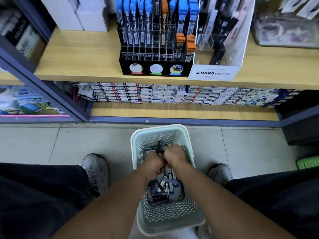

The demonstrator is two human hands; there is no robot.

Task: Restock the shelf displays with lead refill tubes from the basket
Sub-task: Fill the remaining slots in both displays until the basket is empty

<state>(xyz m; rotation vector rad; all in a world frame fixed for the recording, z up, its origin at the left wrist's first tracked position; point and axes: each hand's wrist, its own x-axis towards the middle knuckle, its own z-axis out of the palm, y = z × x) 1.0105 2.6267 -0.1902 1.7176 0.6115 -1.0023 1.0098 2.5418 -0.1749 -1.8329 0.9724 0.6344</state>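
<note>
Low in the middle of the frame, both hands were down inside the basket (156, 130): the left hand (154, 165) and the right hand (174, 155) had their fingers curled, meeting knuckle to knuckle around what looked like a small bunch of lead refill tubes (160, 147) poking up between them, though blur hid which fingers held it. More loose tubes (162, 187) lay heaped at the basket's near end, probably being sorted there so a matched handful could go up at once. In the upper middle, the black display rack (155, 68) on the wooden shelf (77, 54) showed empty front slots beside the white MONO display (214, 73).
</note>
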